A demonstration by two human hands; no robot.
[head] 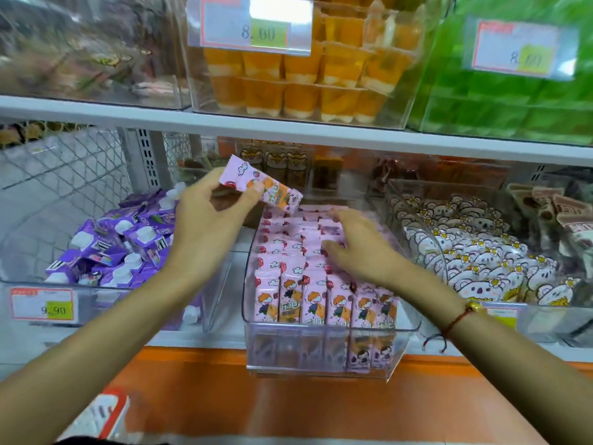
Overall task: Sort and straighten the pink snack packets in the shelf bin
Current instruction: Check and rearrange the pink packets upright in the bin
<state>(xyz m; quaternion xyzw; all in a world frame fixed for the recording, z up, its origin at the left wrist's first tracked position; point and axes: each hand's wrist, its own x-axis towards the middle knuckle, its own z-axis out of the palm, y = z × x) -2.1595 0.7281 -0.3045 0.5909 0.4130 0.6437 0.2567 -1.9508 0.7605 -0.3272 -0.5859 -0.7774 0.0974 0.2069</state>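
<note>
A clear plastic bin (330,370) stands pulled partly out from the lower shelf, filled with rows of pink snack packets (308,300) standing upright. My left hand (205,226) pinches one pink packet (263,186) lifted above the bin's back left corner, tilted down to the right. My right hand (359,242) reaches into the middle rows, its fingers pressing on the tops of the packets there; I cannot tell if it grips one.
A bin of purple packets (122,242) sits to the left, with a 9.90 price tag (43,305). White koala packets (481,252) fill the bin on the right. Orange jelly cups (308,85) and green packs (513,101) sit on the upper shelf. An orange ledge (288,399) runs below.
</note>
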